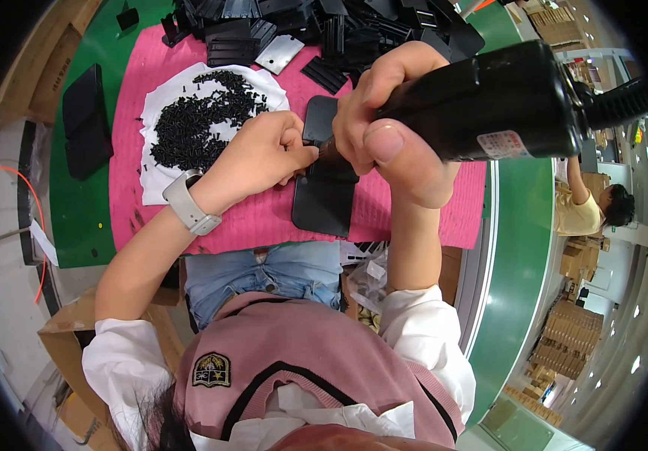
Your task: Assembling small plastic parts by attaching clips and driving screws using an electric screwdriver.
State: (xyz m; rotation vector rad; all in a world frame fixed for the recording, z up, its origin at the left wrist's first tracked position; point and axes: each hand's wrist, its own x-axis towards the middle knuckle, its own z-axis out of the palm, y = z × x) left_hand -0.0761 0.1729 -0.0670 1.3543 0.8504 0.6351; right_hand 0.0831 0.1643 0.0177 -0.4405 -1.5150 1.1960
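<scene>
My right hand [403, 124] is wrapped round a thick black electric screwdriver [489, 98], its cord end off to the right. The tool's tip is hidden by my fingers, close over a flat black plastic part [324, 207] with rounded corners. My left hand [264, 150] is closed, thumb and fingers pinched together at the middle of that part. What the pinch holds, if anything, is too small to tell. Left of it, a heap of small black screws [189, 128] lies on a white cloth [153, 180].
A pink foam mat [132, 135] covers part of the green table [76, 218]. Piled black plastic parts [324, 30] and a silver-white piece [279, 54] lie at the far side. Black pieces [87, 124] sit at the left edge. A person [583, 207] is at the right, near stacked cardboard [568, 338].
</scene>
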